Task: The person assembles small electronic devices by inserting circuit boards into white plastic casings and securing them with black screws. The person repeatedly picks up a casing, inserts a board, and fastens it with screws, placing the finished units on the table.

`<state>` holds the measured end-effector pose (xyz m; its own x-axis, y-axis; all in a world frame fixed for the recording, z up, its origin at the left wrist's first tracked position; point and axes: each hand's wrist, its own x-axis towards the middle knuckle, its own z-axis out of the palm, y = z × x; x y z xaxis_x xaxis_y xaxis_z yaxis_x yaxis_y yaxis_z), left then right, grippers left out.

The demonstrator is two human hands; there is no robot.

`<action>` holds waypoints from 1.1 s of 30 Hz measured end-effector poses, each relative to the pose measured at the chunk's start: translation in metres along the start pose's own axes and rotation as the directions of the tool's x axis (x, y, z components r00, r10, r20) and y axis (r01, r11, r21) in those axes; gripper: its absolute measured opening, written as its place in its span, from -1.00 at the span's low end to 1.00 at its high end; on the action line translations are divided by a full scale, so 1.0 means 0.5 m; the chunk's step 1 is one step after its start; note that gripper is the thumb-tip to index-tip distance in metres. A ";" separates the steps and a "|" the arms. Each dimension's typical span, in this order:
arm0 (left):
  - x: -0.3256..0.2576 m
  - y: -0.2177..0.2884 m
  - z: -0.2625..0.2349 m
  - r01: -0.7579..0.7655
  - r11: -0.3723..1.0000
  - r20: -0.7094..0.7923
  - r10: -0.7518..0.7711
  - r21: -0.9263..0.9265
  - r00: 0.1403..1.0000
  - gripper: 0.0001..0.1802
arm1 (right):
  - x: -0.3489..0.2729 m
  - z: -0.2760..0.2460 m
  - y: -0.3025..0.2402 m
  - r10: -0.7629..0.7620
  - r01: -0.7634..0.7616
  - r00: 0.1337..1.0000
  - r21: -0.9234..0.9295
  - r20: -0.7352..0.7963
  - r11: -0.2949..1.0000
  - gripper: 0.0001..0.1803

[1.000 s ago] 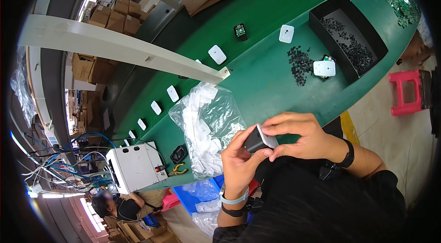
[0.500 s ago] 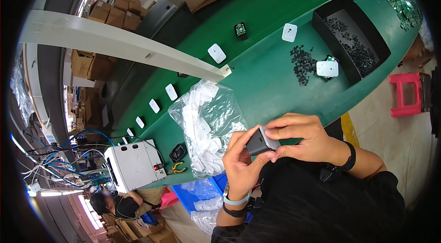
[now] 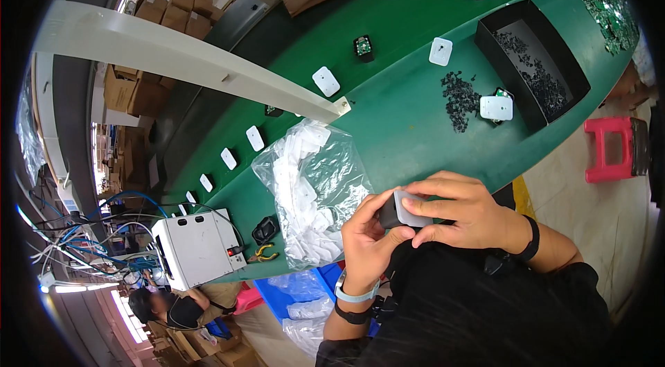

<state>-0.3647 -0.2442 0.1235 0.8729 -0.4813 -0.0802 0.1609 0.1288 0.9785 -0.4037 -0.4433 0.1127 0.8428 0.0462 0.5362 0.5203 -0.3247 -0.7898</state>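
The small adapter (image 3: 402, 211), a black body with a white cover, sits between both hands close to the chest. The left hand (image 3: 367, 239) wraps its fingers around the black side, and the right hand (image 3: 460, 211) pinches the white cover with thumb below and fingers above. If the fingers press unevenly, the cover could, I think, seat crooked or slip out toward the clear bag of white covers (image 3: 312, 190) beyond the left fingertips. Compared with one second ago, the grip looks almost unchanged; the piece has only turned slightly.
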 end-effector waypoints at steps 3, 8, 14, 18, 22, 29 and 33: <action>-0.007 -0.032 -0.006 0.051 0.981 -0.047 -0.061 -0.187 0.997 -0.30 | -0.010 0.012 0.010 0.039 -0.033 0.995 0.060 -0.092 0.998 -0.44; -0.011 -0.069 -0.019 0.094 0.947 -0.106 -0.132 -0.308 0.986 -0.35 | 0.003 0.012 0.002 0.146 -0.143 0.988 -0.068 0.048 0.987 -0.57; 0.054 -0.101 -0.046 0.058 0.988 -0.155 -0.036 0.141 0.987 -0.36 | 0.054 0.027 0.108 0.254 -0.241 0.965 -0.169 0.059 0.956 -0.66; 0.051 -0.074 -0.081 0.058 0.795 -0.219 0.096 0.604 0.971 -0.57 | 0.231 -0.016 0.295 0.247 -0.319 0.948 -0.599 -0.202 0.735 -0.65; 0.014 -0.067 -0.146 0.100 0.505 -0.254 0.247 0.858 0.935 -0.90 | 0.310 -0.035 0.457 0.257 -0.362 0.930 -0.780 -0.263 0.511 -0.64; -0.002 -0.072 -0.243 0.200 0.042 -0.200 0.400 0.979 0.894 -0.71 | 0.282 -0.016 0.401 0.038 -0.187 0.977 -0.771 -0.208 0.609 -0.70; 0.025 -0.074 -0.258 0.407 -0.065 -0.362 0.348 0.911 0.865 -0.57 | 0.224 -0.050 0.226 0.009 -0.125 0.980 -0.590 -0.197 0.798 -0.87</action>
<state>-0.3004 -0.1431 0.0617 0.9776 -0.0578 0.2023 -0.0746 -0.9943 0.0765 -0.2538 -0.4986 0.0910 0.8039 -0.1434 0.5772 0.2283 -0.8218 -0.5220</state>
